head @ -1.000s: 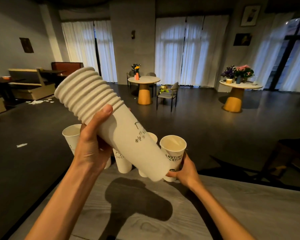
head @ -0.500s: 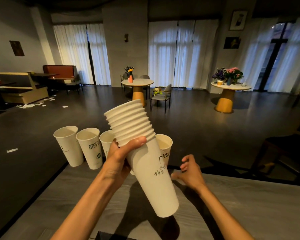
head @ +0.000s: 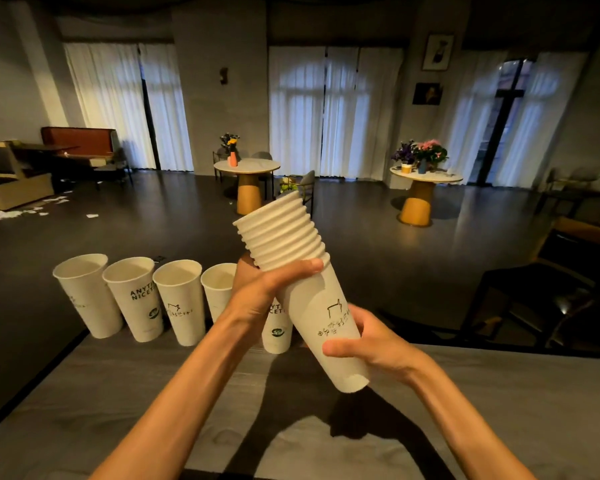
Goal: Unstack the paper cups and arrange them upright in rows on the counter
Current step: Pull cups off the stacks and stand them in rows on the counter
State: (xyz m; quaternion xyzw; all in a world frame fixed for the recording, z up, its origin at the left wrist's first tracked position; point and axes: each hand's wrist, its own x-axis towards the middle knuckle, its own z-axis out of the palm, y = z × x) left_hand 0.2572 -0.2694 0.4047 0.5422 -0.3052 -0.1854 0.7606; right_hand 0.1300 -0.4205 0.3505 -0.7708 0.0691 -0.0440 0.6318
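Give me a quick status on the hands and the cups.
Left hand gripping white paper cup stack near rims. Right hand on bottom cup. Five cups upright along grey counter edge. Nothing obstructing.

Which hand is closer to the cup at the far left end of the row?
Left. The left hand grips the stack nearer the far-left cup; the right hand holds the stack's bottom, farther right.

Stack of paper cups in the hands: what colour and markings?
White, with thin black line-drawn print on the outermost cup of the stack of paper cups; seen in the head view.
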